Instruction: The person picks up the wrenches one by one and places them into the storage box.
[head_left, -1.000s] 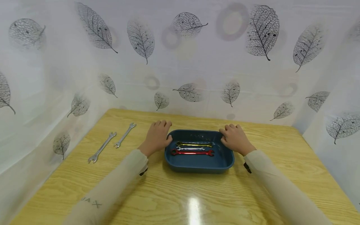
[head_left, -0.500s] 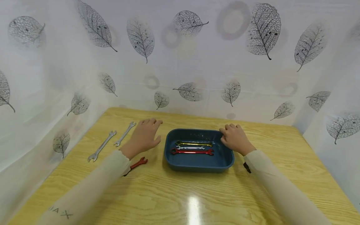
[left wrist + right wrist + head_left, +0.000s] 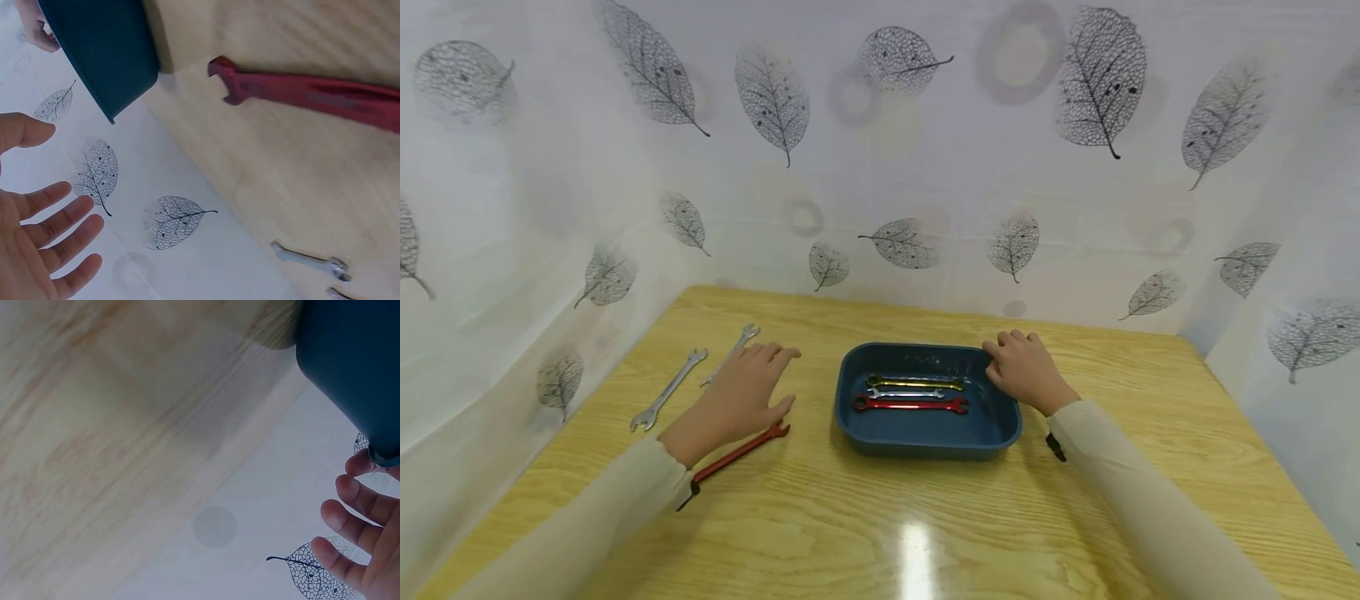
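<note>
A dark blue tray [image 3: 928, 435] sits mid-table with a yellow wrench [image 3: 917, 384], a small silver wrench [image 3: 906, 393] and a red wrench [image 3: 910, 405] in it. My right hand [image 3: 1021, 373] rests against the tray's far right corner, its fingers [image 3: 353, 515] relaxed beside the tray [image 3: 356, 369]. Left of the tray my left hand [image 3: 741, 398] hovers with its fingers [image 3: 44, 240] spread and holds nothing. A long red wrench [image 3: 737, 450] lies on the wood just under that hand, and the left wrist view shows this red wrench [image 3: 312, 94] too.
Two silver wrenches [image 3: 668, 389] [image 3: 732, 350] lie on the wooden table [image 3: 880, 517] at the far left, the nearer one partly behind my left hand. A leaf-patterned cloth wall [image 3: 880, 167] closes the back and both sides.
My left hand has left the tray's left rim and moved left over the table, uncovering the long red wrench. The right hand and the tray have stayed put.
</note>
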A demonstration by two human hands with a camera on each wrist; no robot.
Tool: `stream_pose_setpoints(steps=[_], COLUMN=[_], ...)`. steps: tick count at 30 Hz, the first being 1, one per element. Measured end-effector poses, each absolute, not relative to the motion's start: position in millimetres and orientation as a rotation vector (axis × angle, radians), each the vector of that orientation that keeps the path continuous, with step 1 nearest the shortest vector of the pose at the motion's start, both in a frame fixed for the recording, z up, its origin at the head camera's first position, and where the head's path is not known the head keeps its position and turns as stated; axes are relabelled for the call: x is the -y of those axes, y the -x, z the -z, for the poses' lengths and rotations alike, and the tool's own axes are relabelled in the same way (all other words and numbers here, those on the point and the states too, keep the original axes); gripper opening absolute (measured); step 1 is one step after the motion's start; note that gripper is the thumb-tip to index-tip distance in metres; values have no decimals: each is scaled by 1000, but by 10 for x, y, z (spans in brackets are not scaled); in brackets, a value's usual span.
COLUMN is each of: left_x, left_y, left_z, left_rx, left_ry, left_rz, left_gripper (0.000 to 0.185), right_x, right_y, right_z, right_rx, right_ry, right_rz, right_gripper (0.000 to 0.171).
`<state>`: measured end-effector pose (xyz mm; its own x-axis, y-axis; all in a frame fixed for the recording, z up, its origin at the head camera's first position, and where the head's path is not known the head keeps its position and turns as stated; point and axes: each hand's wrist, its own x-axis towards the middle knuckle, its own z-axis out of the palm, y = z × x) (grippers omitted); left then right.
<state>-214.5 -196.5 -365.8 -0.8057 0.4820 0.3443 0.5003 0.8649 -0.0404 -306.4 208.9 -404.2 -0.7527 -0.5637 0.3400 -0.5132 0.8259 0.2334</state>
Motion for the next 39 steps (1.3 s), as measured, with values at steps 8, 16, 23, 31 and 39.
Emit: stream_pose_setpoints(steps=[8, 16, 23, 31, 39], left_x=[2195, 2362, 2446, 2525, 2599], left_y=[1930, 1766, 1651, 1567, 1544], left_z=[3866, 4007, 4082, 4160, 4242], left_rx=[2692, 2656, 2663, 2689, 2793], left_ry=[709, 728, 746, 665, 553], left_rz=[74, 32, 37, 91, 119], left_gripper=[48, 44, 43, 43, 41], right_x=[-2034, -2016, -2023, -2053, -2077], right_y=[3063, 3085, 3077, 3076, 3068], right_z=[4046, 4046, 4037, 4039, 4042], right_rx=[2618, 2617, 2621, 2620, 2617], right_ry=[-816, -814, -816, -806, -811], right_rz=[160, 161, 153, 146, 128], right_gripper=[13, 12, 9, 10, 6])
